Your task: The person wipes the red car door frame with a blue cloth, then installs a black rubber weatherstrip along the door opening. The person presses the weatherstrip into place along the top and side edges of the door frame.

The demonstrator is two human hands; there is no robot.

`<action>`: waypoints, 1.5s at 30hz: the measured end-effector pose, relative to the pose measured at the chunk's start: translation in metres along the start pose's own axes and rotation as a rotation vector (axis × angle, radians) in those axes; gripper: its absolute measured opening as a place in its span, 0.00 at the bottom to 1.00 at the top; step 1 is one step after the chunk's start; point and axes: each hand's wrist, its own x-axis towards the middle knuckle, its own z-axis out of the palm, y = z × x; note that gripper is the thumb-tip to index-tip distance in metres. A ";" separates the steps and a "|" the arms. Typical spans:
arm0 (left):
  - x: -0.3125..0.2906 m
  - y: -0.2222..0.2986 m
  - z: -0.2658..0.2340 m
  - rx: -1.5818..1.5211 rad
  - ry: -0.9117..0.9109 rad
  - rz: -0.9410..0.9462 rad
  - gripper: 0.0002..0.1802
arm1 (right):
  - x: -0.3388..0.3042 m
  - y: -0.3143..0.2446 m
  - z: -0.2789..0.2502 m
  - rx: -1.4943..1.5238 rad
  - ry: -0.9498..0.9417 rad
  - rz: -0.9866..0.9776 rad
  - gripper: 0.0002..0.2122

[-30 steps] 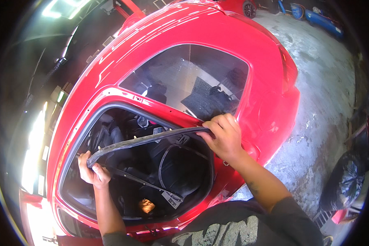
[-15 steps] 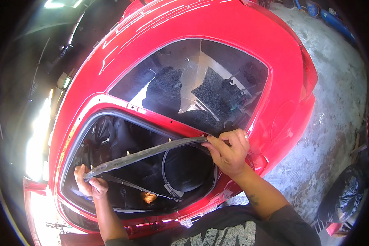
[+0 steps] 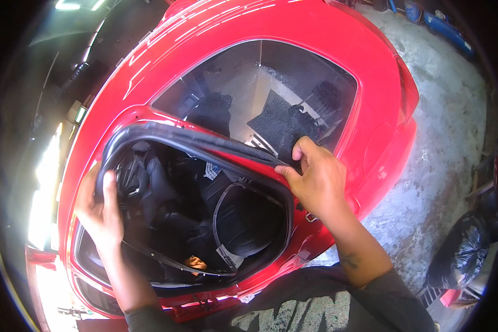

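Observation:
A long black rubber trim strip (image 3: 205, 138) lies along the upper edge of the red car's door opening (image 3: 291, 216) and bends down at its front corner. My left hand (image 3: 99, 213) is wrapped round the strip's left end, with the thumb on the inner side. At the far end, my right hand (image 3: 319, 177) pinches the strip's tip between thumb and fingers, just over the red frame. The clips along the strip are hidden against the car.
Dark seats (image 3: 163, 185) and an orange-brown cloth or object (image 3: 195, 263) show inside the car (image 3: 390, 149). A large rear window (image 3: 232, 72) borders the opening. To the right are grey concrete floor (image 3: 442, 122) and a black plastic bag (image 3: 462, 249).
Both hands have raised the strip away from me, from across the opening to its upper edge. It was nearly straight and now curves at the left. The left hand has moved up and left.

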 end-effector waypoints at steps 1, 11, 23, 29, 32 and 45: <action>0.005 0.007 0.005 0.012 -0.002 0.019 0.20 | 0.000 -0.002 0.003 -0.016 0.042 -0.021 0.20; -0.002 0.006 0.012 -0.079 0.028 0.127 0.16 | -0.025 -0.011 -0.008 0.151 0.044 -0.034 0.22; -0.047 -0.073 0.029 -0.059 0.208 0.444 0.18 | -0.016 -0.043 0.013 0.037 0.306 -0.519 0.14; -0.018 -0.035 0.015 0.075 0.148 0.346 0.15 | 0.012 -0.046 0.019 0.017 0.271 -0.463 0.14; -0.003 -0.010 0.005 0.110 0.098 0.284 0.15 | 0.024 -0.053 0.015 0.035 0.165 -0.355 0.15; 0.020 0.017 -0.002 0.142 -0.016 0.188 0.18 | 0.032 -0.076 0.012 -0.101 0.064 -0.165 0.18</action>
